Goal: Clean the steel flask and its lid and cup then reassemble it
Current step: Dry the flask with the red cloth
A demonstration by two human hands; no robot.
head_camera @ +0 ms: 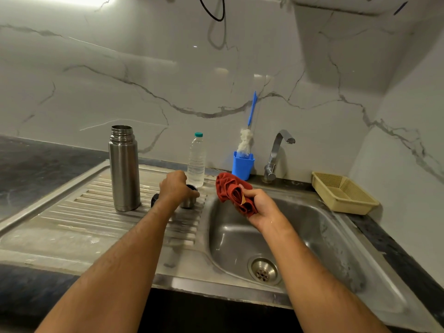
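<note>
Head view, looking down at a steel sink (324,227) and its ribbed drainboard (79,212). The open steel flask (124,169) stands upright on the drainboard, uncapped. Just right of it, the left hand (174,186) curls over the small steel cup (188,197); a dark lid (155,199) peeks out beside the wrist. The right hand (260,205) grips a bunched red cloth (234,191) above the basin. The cup looks light, rigid and probably slippery when wet; holding it round its side wall seems safest.

Ribbed steel drainboard (72,219) bears flask (124,169), cup (189,202), lid (154,200), bottle (197,162).
</note>
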